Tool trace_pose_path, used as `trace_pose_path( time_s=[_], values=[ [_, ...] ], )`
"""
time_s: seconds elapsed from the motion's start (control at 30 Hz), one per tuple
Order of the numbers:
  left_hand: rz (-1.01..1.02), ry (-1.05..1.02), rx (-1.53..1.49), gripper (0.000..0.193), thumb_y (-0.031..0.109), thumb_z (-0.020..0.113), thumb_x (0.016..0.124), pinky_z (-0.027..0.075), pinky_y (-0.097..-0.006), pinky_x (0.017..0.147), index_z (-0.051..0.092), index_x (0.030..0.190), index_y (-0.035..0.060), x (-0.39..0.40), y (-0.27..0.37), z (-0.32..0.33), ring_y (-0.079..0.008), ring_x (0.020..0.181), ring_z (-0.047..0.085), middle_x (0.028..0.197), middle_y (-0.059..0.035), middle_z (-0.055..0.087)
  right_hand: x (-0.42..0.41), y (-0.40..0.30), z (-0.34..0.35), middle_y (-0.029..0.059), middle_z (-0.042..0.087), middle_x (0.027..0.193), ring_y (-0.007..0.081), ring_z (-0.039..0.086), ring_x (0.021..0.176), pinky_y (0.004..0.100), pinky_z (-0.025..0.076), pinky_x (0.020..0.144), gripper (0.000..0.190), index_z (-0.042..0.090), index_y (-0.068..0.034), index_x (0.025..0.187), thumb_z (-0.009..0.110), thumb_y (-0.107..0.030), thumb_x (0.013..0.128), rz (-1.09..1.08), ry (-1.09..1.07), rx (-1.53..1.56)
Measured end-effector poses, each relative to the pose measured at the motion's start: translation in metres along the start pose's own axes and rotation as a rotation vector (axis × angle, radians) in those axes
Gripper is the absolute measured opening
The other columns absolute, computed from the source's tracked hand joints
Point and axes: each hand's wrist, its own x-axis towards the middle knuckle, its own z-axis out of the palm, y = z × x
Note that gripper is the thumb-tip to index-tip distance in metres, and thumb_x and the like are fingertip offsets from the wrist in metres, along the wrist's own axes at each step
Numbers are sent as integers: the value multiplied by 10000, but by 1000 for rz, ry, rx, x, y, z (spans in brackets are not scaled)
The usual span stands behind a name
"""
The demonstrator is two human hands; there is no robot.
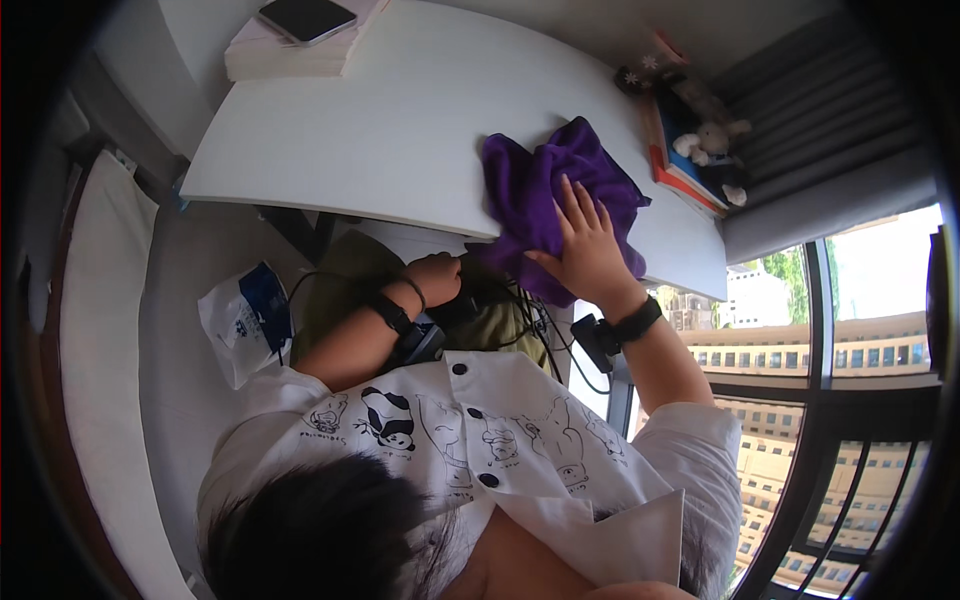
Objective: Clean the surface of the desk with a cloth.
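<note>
A crumpled purple cloth [525, 172] lies on the right part of the white desk [375, 142], with its lower part hanging over the front edge. My right hand [589, 251] rests palm down on top of it, fingers spread and extended. Below the desk's front edge, over my lap, is my left hand [437, 277] with its fingers curled. Its palm side is hidden, so whether it holds anything does not show. Each wrist wears a black strap with a small dark device.
A thick paper stack [289, 56] bearing a phone [307, 19] stands at the desk's back left. Books [679, 169] and a plush toy [712, 142] sit at the right end. Black cables [536, 315] hang near my lap. A white bag [236, 326] is at the left.
</note>
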Motion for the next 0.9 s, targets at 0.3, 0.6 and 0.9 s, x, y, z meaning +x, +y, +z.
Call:
trace_pose_path(
  time_s=[0.3,0.6,0.9],
  values=[
    [216,104,-137,388,262,388,873,421,-403,891,526,1159,40,20,-22,33,-303,1063,536,1178,-156,547,132,-163,12,225,318,1378,381,362,1229,562,335,929,689,364,-84,1336,615,-378,766,-208,104,-8],
    [217,86,-353,400,275,371,889,404,-398,906,506,1184,41,2,-38,27,-293,1088,514,1205,-147,527,230,-284,8,233,242,1418,434,280,1273,617,238,974,637,279,-114,1387,522,-298,828,-294,94,49],
    [208,67,-599,412,288,354,906,388,-393,921,486,1209,42,5,-38,18,-284,1113,492,1233,-138,506,282,-289,-19,159,199,1459,401,170,1331,688,112,975,740,321,-160,1381,446,-576,782,-326,-100,359]
  ],
)
